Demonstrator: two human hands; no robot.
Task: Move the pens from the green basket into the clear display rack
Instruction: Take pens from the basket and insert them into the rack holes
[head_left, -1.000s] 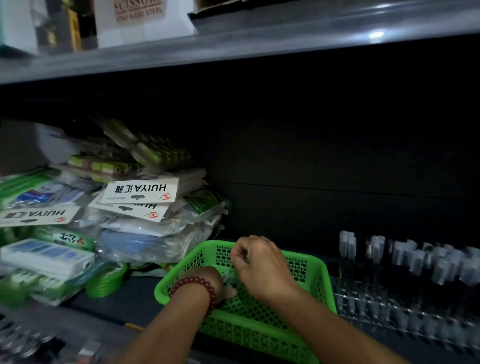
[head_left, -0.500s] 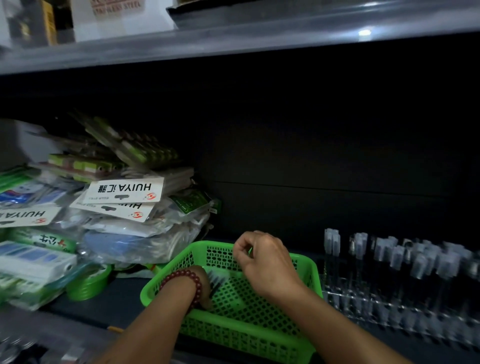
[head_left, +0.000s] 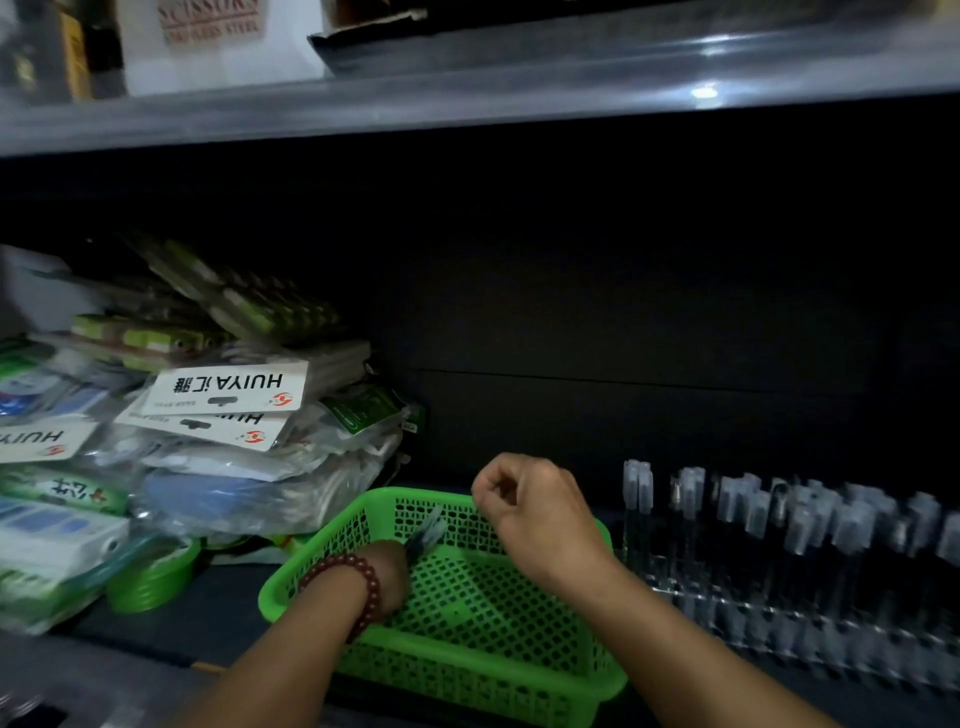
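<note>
The dark space above the green basket stands open up to the upper shelf, hemmed to my left by a leaning pile of packets and to my right by upright pens crowding the clear display rack.

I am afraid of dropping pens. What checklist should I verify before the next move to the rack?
1. Left hand grips pens: ok.
2. Pens lifted out of the green basket: not ok, they are low inside it.
3. Right hand free to help: cannot tell, fingers curled, nothing seen in it.
4. Free slot in the rack: cannot tell, blurred.
</note>
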